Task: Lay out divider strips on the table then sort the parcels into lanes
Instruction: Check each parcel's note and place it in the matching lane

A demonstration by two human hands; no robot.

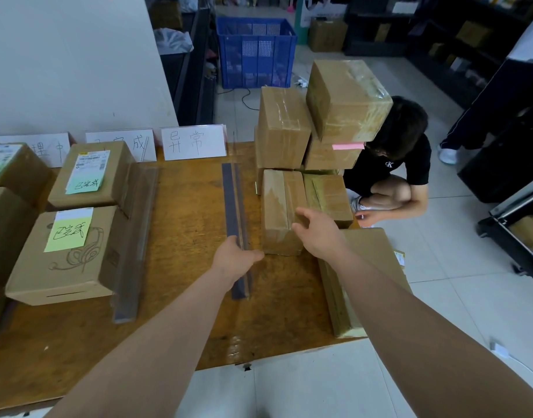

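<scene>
– Stockroom with pale floor tiles; a brown wooden counter (pixel 183 206) fills the foreground. One divider strip (pixel 230 200), a dark base with a clear upright fin, runs straight away from the viewer down the counter's middle.

– Where are the hands?

– The left hand (pixel 233 259) lies across the strip's near end, fingers fairly straight, touching it. The right hand (pixel 316 230) is open, fingers spread, at the near top edge of a taped brown parcel (pixel 277 200) just right of the strip. That parcel's long side runs parallel to the strip, and the right hand is clearly nearer to it.

– Other parcels?

– A stack of parcels (pixel 346 101) rises beyond that one, further right of the strip. Left of the strip, across a lane of counter, stand a second strip (pixel 135 245) and labelled boxes (pixel 87 276).

– Anything unclear?

– Whether the right hand touches the parcel, I cannot tell. The clear fin barely shows. Signs (pixel 194 143) beyond the strip's far end are partly hidden by boxes. A person (pixel 410 164) crouching on the floor is half screened by the stack.
</scene>
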